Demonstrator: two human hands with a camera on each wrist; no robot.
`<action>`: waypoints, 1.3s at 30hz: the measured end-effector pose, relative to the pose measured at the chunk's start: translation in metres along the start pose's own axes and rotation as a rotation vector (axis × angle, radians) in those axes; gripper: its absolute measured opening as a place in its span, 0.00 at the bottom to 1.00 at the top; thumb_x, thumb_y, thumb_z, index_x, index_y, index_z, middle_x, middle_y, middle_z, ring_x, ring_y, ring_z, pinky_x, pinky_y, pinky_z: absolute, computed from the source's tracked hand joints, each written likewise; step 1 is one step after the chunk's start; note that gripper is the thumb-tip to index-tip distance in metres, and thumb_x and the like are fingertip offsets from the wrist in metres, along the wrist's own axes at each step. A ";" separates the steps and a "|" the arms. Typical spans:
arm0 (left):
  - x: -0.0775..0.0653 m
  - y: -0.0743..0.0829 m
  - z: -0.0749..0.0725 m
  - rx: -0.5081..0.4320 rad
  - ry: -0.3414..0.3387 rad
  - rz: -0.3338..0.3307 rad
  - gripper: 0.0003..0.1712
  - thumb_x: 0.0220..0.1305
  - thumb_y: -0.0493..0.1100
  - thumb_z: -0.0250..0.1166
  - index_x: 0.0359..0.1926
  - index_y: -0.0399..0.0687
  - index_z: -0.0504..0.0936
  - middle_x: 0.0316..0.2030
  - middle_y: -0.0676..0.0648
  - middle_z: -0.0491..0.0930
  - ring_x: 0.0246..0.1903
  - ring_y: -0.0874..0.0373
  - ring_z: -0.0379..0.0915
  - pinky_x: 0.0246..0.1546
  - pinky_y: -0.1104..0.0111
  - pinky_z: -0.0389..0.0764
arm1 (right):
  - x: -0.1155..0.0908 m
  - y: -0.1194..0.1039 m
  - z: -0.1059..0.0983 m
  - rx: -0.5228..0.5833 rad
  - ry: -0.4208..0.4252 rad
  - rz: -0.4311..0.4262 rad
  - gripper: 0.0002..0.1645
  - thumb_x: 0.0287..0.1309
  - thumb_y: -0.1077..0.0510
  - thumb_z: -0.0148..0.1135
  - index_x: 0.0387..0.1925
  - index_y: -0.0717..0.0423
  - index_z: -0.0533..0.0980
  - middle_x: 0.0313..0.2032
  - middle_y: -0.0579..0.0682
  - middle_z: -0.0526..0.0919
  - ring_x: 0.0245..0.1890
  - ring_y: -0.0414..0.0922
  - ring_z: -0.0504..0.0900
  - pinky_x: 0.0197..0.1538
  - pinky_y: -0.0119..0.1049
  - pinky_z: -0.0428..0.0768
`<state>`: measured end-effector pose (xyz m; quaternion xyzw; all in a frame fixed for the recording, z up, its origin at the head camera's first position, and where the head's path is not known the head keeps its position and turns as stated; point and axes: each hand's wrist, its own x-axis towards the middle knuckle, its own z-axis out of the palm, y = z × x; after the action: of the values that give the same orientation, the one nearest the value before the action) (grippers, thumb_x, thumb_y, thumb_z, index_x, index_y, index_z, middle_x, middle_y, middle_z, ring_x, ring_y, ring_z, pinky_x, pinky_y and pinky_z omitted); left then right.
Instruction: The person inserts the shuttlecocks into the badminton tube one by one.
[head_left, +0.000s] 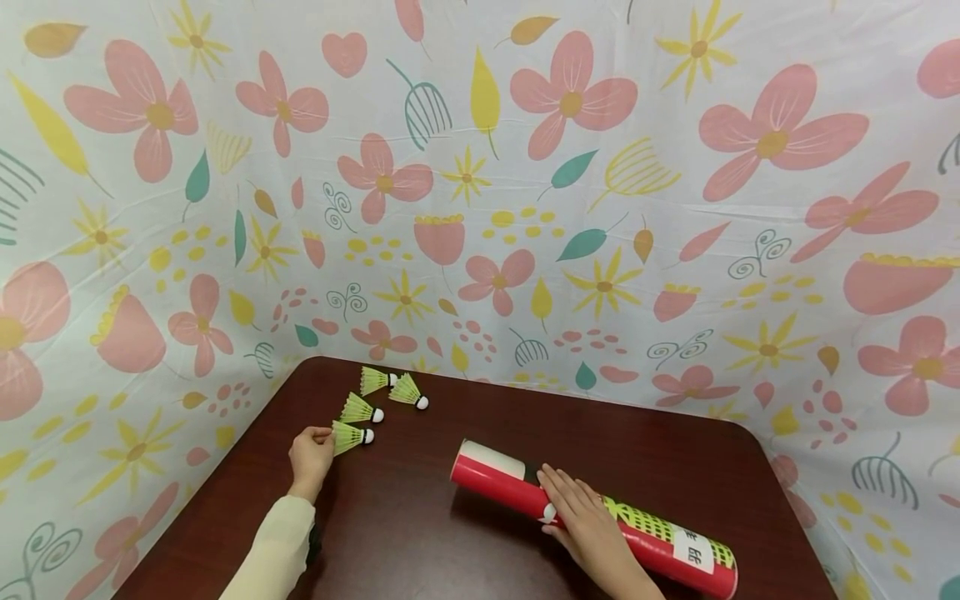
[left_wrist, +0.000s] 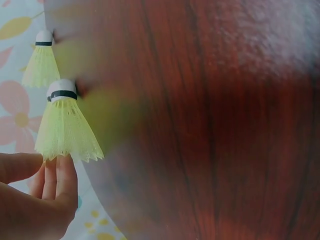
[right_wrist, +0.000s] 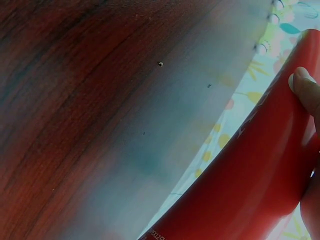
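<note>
My left hand (head_left: 311, 460) is at the left of the table, thumb and fingers pinching the skirt edge of a yellow shuttlecock (head_left: 348, 436) with a white cork and black band. In the left wrist view that shuttlecock (left_wrist: 67, 127) has its cork pointing away from the hand. Three other shuttlecocks lie just beyond: one close by (head_left: 360, 409) and a pair (head_left: 407, 390) near the back edge. My right hand (head_left: 588, 527) holds a red shuttlecock tube (head_left: 495, 477) across its middle, thumb on the near side, fingers over the top. The tube lies slanted at the right.
The dark brown wooden table (head_left: 390, 517) has rounded back corners. Behind it and along both sides hangs a white cloth (head_left: 450, 225) printed with flowers and leaves. Bare tabletop lies between the shuttlecocks and the tube.
</note>
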<state>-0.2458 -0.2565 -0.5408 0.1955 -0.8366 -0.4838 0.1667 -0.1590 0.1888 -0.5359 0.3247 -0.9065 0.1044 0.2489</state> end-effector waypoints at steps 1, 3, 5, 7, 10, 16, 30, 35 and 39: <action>0.000 0.000 -0.001 0.006 0.001 0.001 0.10 0.65 0.34 0.60 0.42 0.29 0.80 0.35 0.31 0.80 0.33 0.40 0.76 0.27 0.60 0.76 | 0.000 0.000 0.000 -0.001 0.000 0.001 0.45 0.67 0.30 0.25 0.70 0.54 0.62 0.67 0.52 0.68 0.65 0.49 0.68 0.71 0.28 0.39; -0.001 -0.001 -0.002 0.019 -0.002 0.002 0.10 0.65 0.34 0.60 0.42 0.29 0.80 0.34 0.32 0.80 0.33 0.41 0.75 0.27 0.60 0.76 | 0.000 0.000 0.000 0.000 0.001 0.003 0.45 0.67 0.30 0.25 0.70 0.54 0.63 0.67 0.52 0.68 0.65 0.49 0.68 0.71 0.28 0.39; -0.002 -0.002 -0.003 0.032 -0.003 0.006 0.10 0.65 0.34 0.61 0.41 0.28 0.81 0.34 0.32 0.80 0.32 0.41 0.75 0.27 0.59 0.76 | 0.000 0.000 0.000 -0.002 0.001 0.005 0.45 0.67 0.29 0.25 0.70 0.54 0.63 0.67 0.52 0.68 0.65 0.49 0.69 0.71 0.27 0.38; -0.002 -0.002 -0.004 0.043 0.000 0.010 0.10 0.65 0.35 0.61 0.40 0.29 0.82 0.33 0.33 0.80 0.32 0.41 0.75 0.26 0.60 0.76 | -0.001 0.000 0.000 0.000 -0.001 0.006 0.46 0.67 0.29 0.25 0.70 0.54 0.63 0.67 0.52 0.68 0.64 0.49 0.69 0.71 0.27 0.38; -0.002 -0.002 -0.004 0.050 0.001 0.023 0.10 0.65 0.35 0.62 0.40 0.29 0.82 0.32 0.34 0.80 0.31 0.42 0.75 0.25 0.62 0.75 | -0.001 0.000 0.000 0.002 -0.009 0.009 0.46 0.66 0.29 0.25 0.70 0.54 0.62 0.67 0.51 0.68 0.65 0.48 0.68 0.71 0.27 0.38; -0.003 -0.001 -0.005 0.052 -0.010 0.034 0.09 0.64 0.35 0.62 0.39 0.29 0.82 0.29 0.37 0.79 0.29 0.45 0.73 0.23 0.66 0.72 | -0.001 0.001 -0.001 0.009 -0.029 0.006 0.43 0.61 0.37 0.58 0.71 0.53 0.61 0.67 0.51 0.67 0.65 0.48 0.67 0.70 0.27 0.37; -0.005 0.003 -0.005 0.037 -0.037 0.055 0.08 0.65 0.34 0.62 0.40 0.29 0.82 0.34 0.34 0.80 0.30 0.46 0.73 0.24 0.66 0.71 | 0.000 0.002 -0.002 0.018 -0.028 0.001 0.48 0.52 0.44 0.70 0.71 0.53 0.61 0.68 0.51 0.67 0.65 0.48 0.68 0.70 0.27 0.37; -0.008 0.005 -0.003 0.033 -0.053 0.069 0.08 0.66 0.34 0.61 0.39 0.30 0.82 0.33 0.36 0.80 0.29 0.46 0.74 0.24 0.65 0.72 | 0.000 0.001 -0.001 0.011 -0.017 0.005 0.43 0.66 0.30 0.35 0.70 0.53 0.62 0.67 0.51 0.67 0.65 0.48 0.68 0.70 0.27 0.38; -0.011 0.008 -0.001 0.034 -0.061 0.075 0.08 0.66 0.35 0.62 0.39 0.32 0.82 0.32 0.37 0.80 0.29 0.48 0.74 0.24 0.65 0.72 | -0.001 0.000 -0.001 0.004 -0.008 0.007 0.46 0.66 0.29 0.26 0.70 0.53 0.63 0.67 0.51 0.68 0.64 0.48 0.69 0.70 0.26 0.38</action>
<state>-0.2372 -0.2484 -0.5343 0.1518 -0.8562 -0.4686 0.1557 -0.1582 0.1897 -0.5358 0.3224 -0.9085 0.1058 0.2440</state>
